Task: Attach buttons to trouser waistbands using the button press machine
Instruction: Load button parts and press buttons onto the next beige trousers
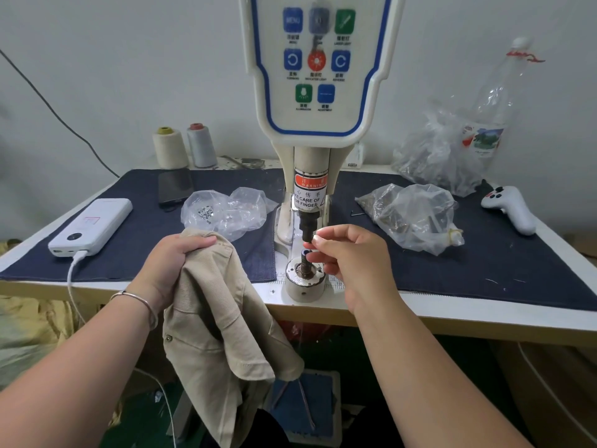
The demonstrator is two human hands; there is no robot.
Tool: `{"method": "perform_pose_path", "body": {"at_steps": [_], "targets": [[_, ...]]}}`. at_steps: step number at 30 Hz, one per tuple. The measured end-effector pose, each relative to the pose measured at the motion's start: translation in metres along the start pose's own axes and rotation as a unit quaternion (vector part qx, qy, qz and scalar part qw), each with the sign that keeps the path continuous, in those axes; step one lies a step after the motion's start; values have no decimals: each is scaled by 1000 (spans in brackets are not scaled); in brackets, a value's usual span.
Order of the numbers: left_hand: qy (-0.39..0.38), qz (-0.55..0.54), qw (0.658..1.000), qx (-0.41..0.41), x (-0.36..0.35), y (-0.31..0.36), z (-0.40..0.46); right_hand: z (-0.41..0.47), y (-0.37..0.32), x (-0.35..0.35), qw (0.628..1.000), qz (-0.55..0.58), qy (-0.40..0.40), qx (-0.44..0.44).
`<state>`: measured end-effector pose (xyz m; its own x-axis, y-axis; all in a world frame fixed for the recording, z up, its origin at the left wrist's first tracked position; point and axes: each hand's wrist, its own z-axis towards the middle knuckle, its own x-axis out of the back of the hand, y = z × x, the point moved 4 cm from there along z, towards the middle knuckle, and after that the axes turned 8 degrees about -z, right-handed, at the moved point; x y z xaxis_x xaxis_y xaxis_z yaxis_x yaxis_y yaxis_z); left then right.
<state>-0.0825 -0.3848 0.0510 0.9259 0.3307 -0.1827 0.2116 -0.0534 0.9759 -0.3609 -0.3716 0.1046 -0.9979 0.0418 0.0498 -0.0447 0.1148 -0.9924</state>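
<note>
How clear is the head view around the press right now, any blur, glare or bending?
Head view: light is even and soft, with no hard shadows. The control panel up top is blurred, its labels barely readable. Wide-angle bending curves the table edge. The right hand and the lower die are fairly sharp. Mild sheen shows on the plastic bags.

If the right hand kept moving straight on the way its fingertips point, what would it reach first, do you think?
Probably the press machine's upper punch: the right hand points left with its fingertips already beside it, just above the lower die. Depth is unclear.
</note>
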Motion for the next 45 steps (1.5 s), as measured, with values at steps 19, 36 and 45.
{"method": "perform_pose_path", "body": {"at_steps": [19, 36, 45], "targets": [[-5, 3, 1000, 7, 2, -1, 2, -5, -2, 1, 997, 69, 1, -46], [3, 5, 1000, 6, 4, -3, 6, -4, 0, 2, 979, 158, -10, -126], [-12, -24, 1000, 4, 0, -1, -1, -42, 3, 2, 989, 129, 53, -39]]}}
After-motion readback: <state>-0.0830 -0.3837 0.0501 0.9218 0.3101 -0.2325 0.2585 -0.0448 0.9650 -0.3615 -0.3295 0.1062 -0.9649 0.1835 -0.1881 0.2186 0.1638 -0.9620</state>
